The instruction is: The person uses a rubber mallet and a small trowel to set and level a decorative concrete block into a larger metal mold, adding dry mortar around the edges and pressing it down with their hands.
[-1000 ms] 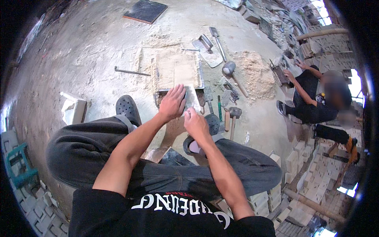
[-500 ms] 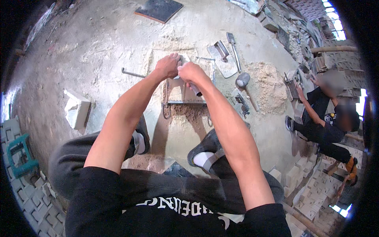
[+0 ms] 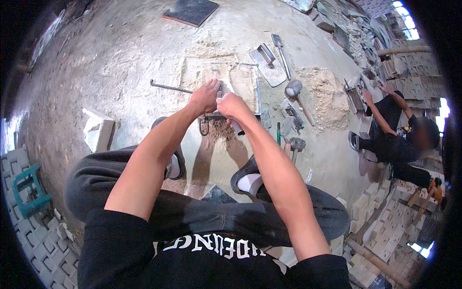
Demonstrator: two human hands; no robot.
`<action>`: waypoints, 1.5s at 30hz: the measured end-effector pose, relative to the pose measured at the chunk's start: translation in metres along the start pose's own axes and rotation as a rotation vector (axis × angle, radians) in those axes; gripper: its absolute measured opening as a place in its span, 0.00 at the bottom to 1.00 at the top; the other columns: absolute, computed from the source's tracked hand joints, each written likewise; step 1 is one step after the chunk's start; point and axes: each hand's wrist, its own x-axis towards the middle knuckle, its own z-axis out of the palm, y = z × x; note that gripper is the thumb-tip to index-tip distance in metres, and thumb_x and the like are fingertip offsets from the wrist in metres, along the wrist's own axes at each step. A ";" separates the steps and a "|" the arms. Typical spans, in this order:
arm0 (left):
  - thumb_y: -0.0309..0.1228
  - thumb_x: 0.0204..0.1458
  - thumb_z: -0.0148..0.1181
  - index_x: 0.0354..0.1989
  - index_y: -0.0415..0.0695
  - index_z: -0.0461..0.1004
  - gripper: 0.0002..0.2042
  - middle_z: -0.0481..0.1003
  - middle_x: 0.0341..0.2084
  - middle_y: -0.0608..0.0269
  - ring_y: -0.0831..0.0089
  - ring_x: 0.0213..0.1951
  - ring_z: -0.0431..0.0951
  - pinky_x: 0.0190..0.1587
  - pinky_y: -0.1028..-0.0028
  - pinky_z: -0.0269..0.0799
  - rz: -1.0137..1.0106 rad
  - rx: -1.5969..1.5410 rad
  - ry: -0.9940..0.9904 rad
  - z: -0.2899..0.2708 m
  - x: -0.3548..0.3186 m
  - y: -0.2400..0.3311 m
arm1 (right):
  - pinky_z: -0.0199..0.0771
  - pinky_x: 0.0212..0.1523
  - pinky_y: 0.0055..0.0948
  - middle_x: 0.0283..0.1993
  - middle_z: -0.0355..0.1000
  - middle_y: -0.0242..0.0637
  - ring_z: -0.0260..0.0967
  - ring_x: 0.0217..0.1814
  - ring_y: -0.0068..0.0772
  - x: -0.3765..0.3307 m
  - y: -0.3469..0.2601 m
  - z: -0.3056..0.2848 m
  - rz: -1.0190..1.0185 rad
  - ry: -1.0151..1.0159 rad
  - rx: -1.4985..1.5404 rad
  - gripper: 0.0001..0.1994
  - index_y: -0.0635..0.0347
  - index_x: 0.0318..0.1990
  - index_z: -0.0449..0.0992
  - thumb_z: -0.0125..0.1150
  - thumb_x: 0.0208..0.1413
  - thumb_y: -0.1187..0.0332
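A flat metal trowel blade [image 3: 226, 87] rests on a rectangular metal frame [image 3: 260, 91] filled with pale sandy powder [image 3: 240, 73]. My right hand [image 3: 232, 106] is wrapped around the trowel's dark round handle [image 3: 237, 128], which sticks out below the fist. Beside it, my left hand [image 3: 207, 96] lies with fingers stretched out at the blade's left edge. The fingertips overlap the blade and the powder; how hard they press I cannot tell. Both forearms hide parts of the frame's near side.
A thin rod [image 3: 168, 86] reaches left from the frame. To the right lie a handled plate tool [image 3: 268, 66], a long-handled scraper [image 3: 281, 54], a mallet [image 3: 294, 89], another hammer [image 3: 295, 144] and a powder heap [image 3: 327, 98]. A broken block [image 3: 98, 129] sits left. A person [image 3: 385, 120] works at right.
Both hands have drawn toward me across the frame, taking the trowel along and uncovering powder at the far side. A second hammer has come out from behind my right arm.
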 end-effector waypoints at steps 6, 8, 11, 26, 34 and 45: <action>0.43 0.67 0.37 0.70 0.35 0.55 0.29 0.54 0.71 0.45 0.54 0.73 0.53 0.73 0.60 0.49 0.010 -0.046 -0.002 0.019 -0.039 0.040 | 0.80 0.26 0.42 0.27 0.78 0.54 0.77 0.19 0.45 -0.037 0.044 0.031 0.015 0.022 0.038 0.21 0.75 0.39 0.77 0.51 0.65 0.58; 0.42 0.66 0.39 0.69 0.33 0.56 0.29 0.55 0.71 0.44 0.54 0.73 0.54 0.73 0.60 0.50 0.021 -0.036 0.034 0.028 -0.055 0.042 | 0.81 0.35 0.45 0.25 0.77 0.55 0.79 0.23 0.48 -0.062 0.041 0.038 0.025 0.038 0.026 0.21 0.72 0.39 0.77 0.49 0.65 0.58; 0.41 0.66 0.40 0.68 0.31 0.57 0.28 0.56 0.70 0.41 0.50 0.71 0.55 0.72 0.59 0.51 0.051 -0.049 0.084 0.039 -0.079 0.056 | 0.80 0.41 0.49 0.31 0.78 0.58 0.80 0.30 0.55 -0.084 0.052 0.052 0.068 0.033 0.045 0.22 0.71 0.41 0.77 0.50 0.65 0.56; 0.38 0.61 0.52 0.60 0.33 0.68 0.24 0.67 0.63 0.44 0.54 0.67 0.65 0.70 0.60 0.55 0.114 -0.170 0.325 -0.001 -0.037 0.082 | 0.72 0.50 0.55 0.43 0.77 0.60 0.74 0.47 0.66 -0.099 0.081 0.022 0.069 0.338 0.073 0.18 0.58 0.51 0.75 0.49 0.66 0.55; 0.39 0.61 0.53 0.67 0.33 0.59 0.29 0.57 0.68 0.37 0.45 0.72 0.53 0.72 0.54 0.47 -0.020 -0.125 0.371 0.020 -0.056 0.024 | 0.72 0.48 0.56 0.43 0.76 0.62 0.74 0.46 0.69 -0.137 0.099 0.068 0.215 0.382 0.041 0.18 0.55 0.53 0.75 0.50 0.65 0.54; 0.38 0.63 0.47 0.70 0.37 0.57 0.29 0.54 0.71 0.45 0.51 0.73 0.51 0.73 0.54 0.44 0.030 -0.028 0.347 0.038 -0.053 0.031 | 0.72 0.45 0.59 0.38 0.77 0.61 0.74 0.43 0.70 -0.100 0.094 0.082 0.163 0.426 0.043 0.18 0.56 0.52 0.74 0.48 0.66 0.54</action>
